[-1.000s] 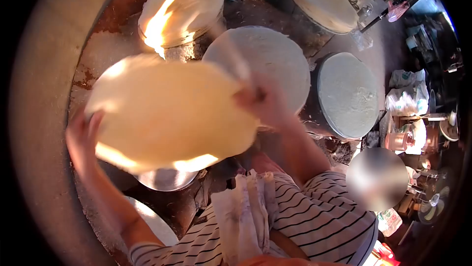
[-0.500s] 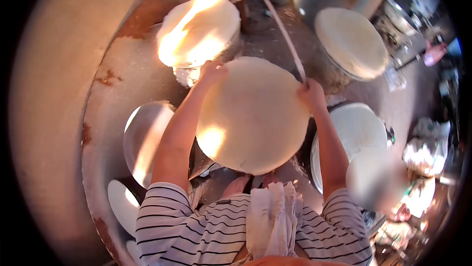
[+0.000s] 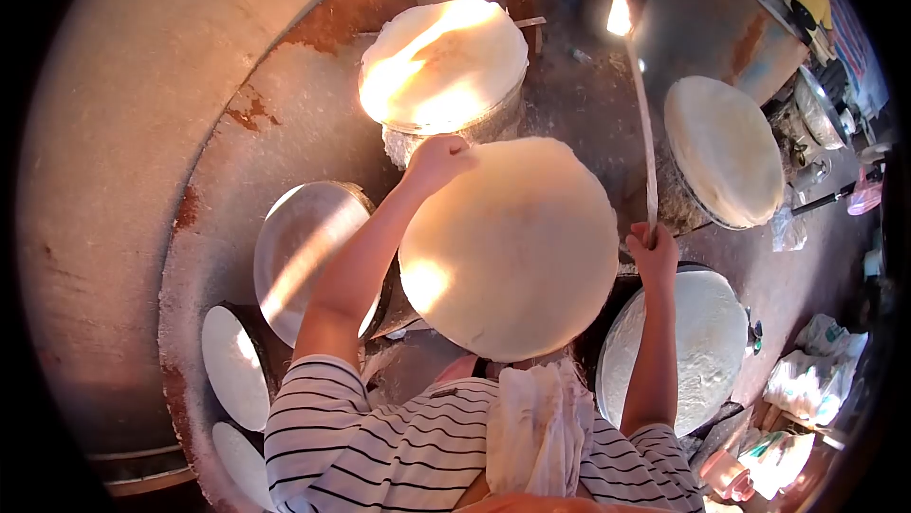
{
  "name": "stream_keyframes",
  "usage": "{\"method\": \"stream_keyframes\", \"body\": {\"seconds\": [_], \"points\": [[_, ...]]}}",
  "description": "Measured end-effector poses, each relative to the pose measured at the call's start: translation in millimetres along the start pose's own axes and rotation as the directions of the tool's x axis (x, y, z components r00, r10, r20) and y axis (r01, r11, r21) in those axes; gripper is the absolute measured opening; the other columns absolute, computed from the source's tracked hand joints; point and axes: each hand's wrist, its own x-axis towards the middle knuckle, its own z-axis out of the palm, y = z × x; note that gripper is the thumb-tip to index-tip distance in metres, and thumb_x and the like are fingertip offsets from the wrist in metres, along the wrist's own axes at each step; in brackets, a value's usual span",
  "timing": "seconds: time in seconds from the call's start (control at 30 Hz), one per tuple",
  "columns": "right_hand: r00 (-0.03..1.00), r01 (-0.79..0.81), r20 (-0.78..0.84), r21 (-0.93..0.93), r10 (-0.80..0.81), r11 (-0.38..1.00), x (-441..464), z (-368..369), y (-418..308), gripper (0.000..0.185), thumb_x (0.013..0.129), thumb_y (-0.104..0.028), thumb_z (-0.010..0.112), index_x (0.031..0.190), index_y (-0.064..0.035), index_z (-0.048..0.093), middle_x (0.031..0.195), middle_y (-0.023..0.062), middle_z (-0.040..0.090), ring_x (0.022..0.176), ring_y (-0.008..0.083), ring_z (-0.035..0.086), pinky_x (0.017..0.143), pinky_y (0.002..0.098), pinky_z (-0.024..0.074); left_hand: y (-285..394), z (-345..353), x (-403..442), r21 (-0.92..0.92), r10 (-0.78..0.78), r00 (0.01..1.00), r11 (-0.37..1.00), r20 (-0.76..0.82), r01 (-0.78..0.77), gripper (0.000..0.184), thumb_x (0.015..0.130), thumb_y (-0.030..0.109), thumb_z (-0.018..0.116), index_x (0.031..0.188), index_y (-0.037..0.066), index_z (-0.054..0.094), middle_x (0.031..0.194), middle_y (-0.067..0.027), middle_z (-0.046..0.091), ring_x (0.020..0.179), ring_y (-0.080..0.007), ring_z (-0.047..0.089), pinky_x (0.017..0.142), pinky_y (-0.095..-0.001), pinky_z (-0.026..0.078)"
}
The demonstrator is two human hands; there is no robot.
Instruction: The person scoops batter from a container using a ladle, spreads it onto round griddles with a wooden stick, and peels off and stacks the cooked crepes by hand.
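A large, thin, pale round dough sheet (image 3: 512,252) spreads in front of my body, with a sunlit patch on its left side. At its upper left edge, my left hand (image 3: 439,164) is closed with the fingertips pinching the rim. To the right of the sheet and apart from it, my right hand (image 3: 653,252) grips the lower end of a long thin wooden stick (image 3: 642,124). The stick points up and away from me. What supports the sheet from below is hidden.
Beyond my left hand stands a sunlit pile of round sheets (image 3: 446,62). Another round pile (image 3: 724,148) is at the upper right, and a white round surface (image 3: 697,352) lies below my right hand. Round discs (image 3: 308,261) line the left. Plastic bags (image 3: 816,366) lie at the lower right.
My right hand has come away from the sheet's right edge, moving right and toward me with the stick, now more upright. My left hand stays at the sheet's rim. The view has shifted.
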Motion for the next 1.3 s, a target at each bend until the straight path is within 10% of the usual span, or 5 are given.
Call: {"method": "stream_keyframes", "body": {"seconds": [0.27, 0.67, 0.87, 1.17, 1.3], "points": [[0.972, -0.150, 0.230, 0.492, 0.039, 0.858, -13, -9, -24, 0.048, 0.076, 0.004, 0.066, 0.123, 0.0000, 0.055, 0.064, -0.0034, 0.046, 0.050, 0.0060, 0.052, 0.044, 0.0194, 0.0379, 81, -39, -116, 0.026, 0.360, 0.900, 0.931, -0.246, -0.365, 0.013, 0.070, 0.006, 0.067, 0.082, 0.003, 0.063, 0.081, -0.0074, 0.060, 0.082, -0.0218, 0.060, 0.071, -0.0325, 0.048], [0.998, -0.035, 0.056, 0.428, 0.012, 0.903, -99, -137, -84, 0.038, 0.074, 0.009, 0.065, 0.070, -0.0124, 0.034, 0.059, -0.0035, 0.040, 0.044, 0.0075, 0.047, 0.038, 0.0216, 0.0358, 189, -93, -128, -0.098, 0.291, 0.955, 0.954, 0.057, -0.284, 0.016, 0.079, 0.011, 0.064, 0.092, 0.002, 0.059, 0.084, -0.0076, 0.065, 0.078, -0.0125, 0.061, 0.068, -0.0270, 0.048], [0.970, 0.200, -0.212, 0.423, -0.118, 0.884, 36, -243, -52, 0.027, 0.072, 0.001, 0.069, 0.072, -0.0089, 0.044, 0.064, 0.0061, 0.059, 0.059, 0.0160, 0.063, 0.051, 0.0248, 0.0498, 300, -11, 44, -0.384, 0.602, 0.796, 0.751, 0.061, -0.538, 0.021, 0.083, 0.016, 0.064, 0.100, 0.004, 0.061, 0.086, -0.0026, 0.065, 0.078, -0.0093, 0.059, 0.071, -0.0271, 0.047], [0.945, 0.218, -0.319, 0.443, -0.074, 0.869, 164, -310, 83, 0.009, 0.079, -0.003, 0.067, 0.082, -0.0005, 0.058, 0.099, 0.0119, 0.067, 0.095, 0.0197, 0.063, 0.079, 0.0316, 0.0515, 308, 196, 157, 0.328, 0.957, 0.207, 0.265, -0.203, -0.906, 0.021, 0.070, 0.000, 0.060, 0.087, 0.011, 0.065, 0.099, -0.0071, 0.064, 0.097, -0.0291, 0.059, 0.083, -0.0391, 0.046], [0.931, 0.044, -0.351, 0.385, 0.102, 0.922, 197, -250, 165, 0.018, 0.081, -0.011, 0.070, 0.090, 0.0039, 0.068, 0.088, 0.0060, 0.068, 0.087, 0.0126, 0.061, 0.078, 0.0277, 0.0480, 253, 293, 192, 0.310, 0.924, 0.370, 0.381, -0.097, -0.871, 0.017, 0.070, 0.004, 0.061, 0.084, 0.012, 0.066, 0.094, -0.0040, 0.064, 0.095, -0.0271, 0.058, 0.080, -0.0391, 0.050]]}}
